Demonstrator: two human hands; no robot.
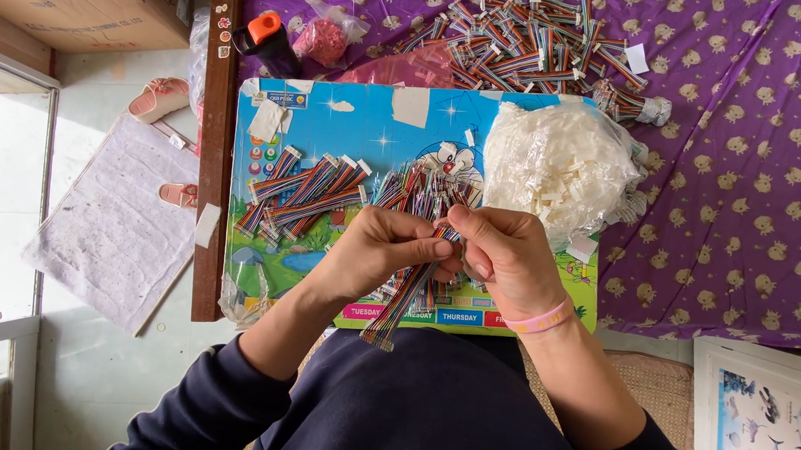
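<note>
My left hand (383, 249) and my right hand (501, 250) meet over a colourful cartoon board (369, 123). Together they pinch a flat multicoloured ribbon cable (406, 300) that hangs down toward my lap. My right wrist wears a pink band (540, 319). Just beyond my fingers lies a loose pile of ribbon cables (421, 188). To the left on the board sits a group of cables with white end plugs (303, 193). A clear bag of small white plastic connectors (559, 165) rests at the board's right.
A big heap of ribbon cables (529, 42) lies farther back on the purple patterned bedspread (740, 197). A black bottle with an orange cap (264, 37) and a pink bag (323, 40) sit at the back left. A wooden bed rail (214, 151), sandals (159, 98) and a mat (113, 224) are on the left.
</note>
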